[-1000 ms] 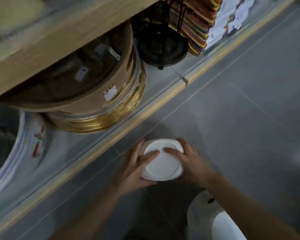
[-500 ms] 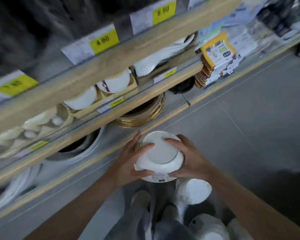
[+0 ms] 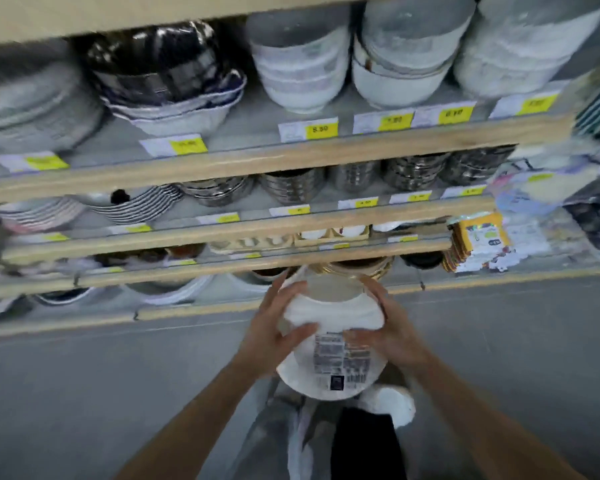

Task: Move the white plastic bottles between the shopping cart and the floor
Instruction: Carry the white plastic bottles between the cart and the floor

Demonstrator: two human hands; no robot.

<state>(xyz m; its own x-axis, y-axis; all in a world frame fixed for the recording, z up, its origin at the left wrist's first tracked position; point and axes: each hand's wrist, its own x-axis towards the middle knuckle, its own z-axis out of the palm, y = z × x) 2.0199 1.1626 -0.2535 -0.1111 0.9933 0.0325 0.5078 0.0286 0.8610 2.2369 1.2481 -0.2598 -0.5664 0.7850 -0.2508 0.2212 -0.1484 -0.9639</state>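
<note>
The left hand (image 3: 274, 336) and right hand (image 3: 390, 332) are each curling fingers round opposite sides of a white plastic bottle (image 3: 331, 341), holding it clear of the grey floor (image 3: 118, 393), in front of the lowest shelf edge (image 3: 201, 311). Another white bottle (image 3: 390, 403) is standing below. To do this well, the person is probably best keeping both palms pressing evenly, the bottle level, while carrying it across; the cart is not showing.

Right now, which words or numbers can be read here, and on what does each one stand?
"8.50": yellow price tag on the upper shelf edge.
Other yellow price tags: too blurred to read.
Printed label on the white plastic bottle, which both hands hold: too small and blurred.
Yellow packets: unreadable.
</note>
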